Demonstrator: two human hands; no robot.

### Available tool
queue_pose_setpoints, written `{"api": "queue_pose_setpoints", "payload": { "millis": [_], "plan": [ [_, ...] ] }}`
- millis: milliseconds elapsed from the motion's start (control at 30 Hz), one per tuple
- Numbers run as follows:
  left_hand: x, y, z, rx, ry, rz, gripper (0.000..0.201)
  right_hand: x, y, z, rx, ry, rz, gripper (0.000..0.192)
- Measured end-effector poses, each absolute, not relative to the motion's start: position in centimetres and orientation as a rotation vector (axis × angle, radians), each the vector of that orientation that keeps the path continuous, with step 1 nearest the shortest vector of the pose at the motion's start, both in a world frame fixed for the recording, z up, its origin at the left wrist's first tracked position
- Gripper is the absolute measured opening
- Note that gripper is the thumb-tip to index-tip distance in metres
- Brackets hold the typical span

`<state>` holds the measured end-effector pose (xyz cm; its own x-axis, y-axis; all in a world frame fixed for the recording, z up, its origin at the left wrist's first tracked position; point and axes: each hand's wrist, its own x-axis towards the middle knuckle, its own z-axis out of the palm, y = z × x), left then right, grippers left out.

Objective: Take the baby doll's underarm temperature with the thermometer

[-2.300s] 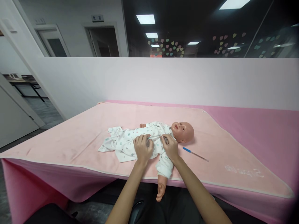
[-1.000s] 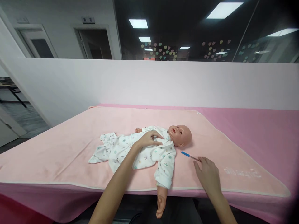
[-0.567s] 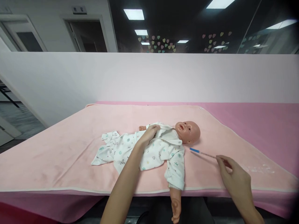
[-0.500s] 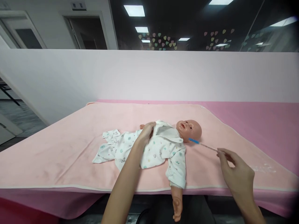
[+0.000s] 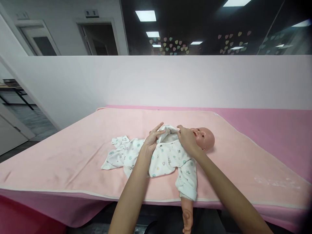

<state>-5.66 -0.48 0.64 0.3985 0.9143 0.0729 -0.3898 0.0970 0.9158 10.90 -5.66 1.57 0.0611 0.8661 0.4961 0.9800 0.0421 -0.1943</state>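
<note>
A baby doll (image 5: 205, 138) lies on its back on a light pink blanket (image 5: 85, 152), head to the right. It wears a white printed romper (image 5: 168, 159). My left hand (image 5: 153, 138) pinches the romper's front flap and holds it up at the chest. My right hand (image 5: 187, 140) is closed at the raised collar beside the doll's chin. The blue-tipped thermometer it held a moment ago is hidden behind the hand and cloth. One doll arm (image 5: 187, 216) hangs over the table's near edge.
A darker pink cloth (image 5: 280, 130) covers the table under the blanket. A low white partition (image 5: 170, 81) stands behind the table, with dark glass above it. An open doorway and floor lie at the far left.
My right hand left the romper, picked the thermometer up from the blanket right of the doll and carried it to the collar. My left hand lifted the flap open.
</note>
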Motion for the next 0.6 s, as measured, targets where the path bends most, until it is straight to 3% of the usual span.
{"api": "queue_pose_setpoints", "payload": {
  "millis": [200,333,467,600],
  "plan": [
    [-6.1,-1.8,1.6,1.194,0.443,0.875,0.087,9.6,-3.9,2.0,-2.038,-1.882,-0.466,0.018],
    [-5.7,-1.9,1.5,1.409,0.546,0.902,0.082,9.8,-3.3,3.2,-1.818,-1.908,-0.402,0.014],
    [-5.9,-1.2,0.9,1.749,1.007,1.343,0.056,10.9,-3.3,3.9,-1.614,-1.867,-0.117,0.017],
    [-7.1,-1.1,0.9,2.163,1.545,1.781,0.045,12.4,-5.2,3.5,-1.566,-1.784,-0.212,0.019]
  ]
}}
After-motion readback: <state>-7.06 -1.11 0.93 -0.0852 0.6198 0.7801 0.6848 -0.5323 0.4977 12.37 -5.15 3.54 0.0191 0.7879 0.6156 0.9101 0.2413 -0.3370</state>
